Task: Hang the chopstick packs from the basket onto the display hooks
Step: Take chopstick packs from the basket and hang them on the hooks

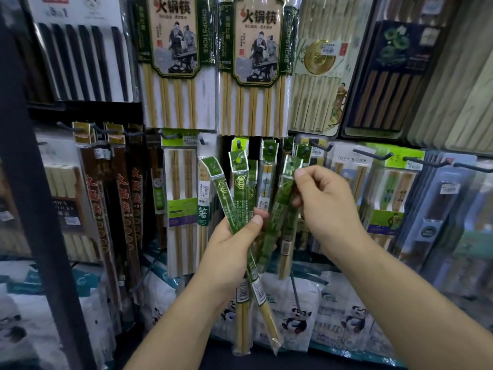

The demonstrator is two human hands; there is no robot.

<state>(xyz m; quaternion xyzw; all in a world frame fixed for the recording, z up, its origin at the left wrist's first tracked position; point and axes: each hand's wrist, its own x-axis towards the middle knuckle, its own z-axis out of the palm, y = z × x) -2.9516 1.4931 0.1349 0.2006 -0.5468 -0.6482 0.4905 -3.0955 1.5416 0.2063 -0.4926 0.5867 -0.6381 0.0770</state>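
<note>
Head view: left hand (pixel 234 244) is clamped around a fanned bunch of slim green-sleeved bamboo chopstick packs (pixel 241 209), while right hand (pixel 322 206) pinches the top of one green pack (pixel 286 188) just below the dark metal display hooks (pixel 269 150). I judge the splayed bunch could slip from that one-handed hold, or the small header hole could miss the peg. No basket shows.

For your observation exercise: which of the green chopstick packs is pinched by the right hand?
The rightmost green pack, pinched near its top by the right hand; the left hand holds the others.
</note>
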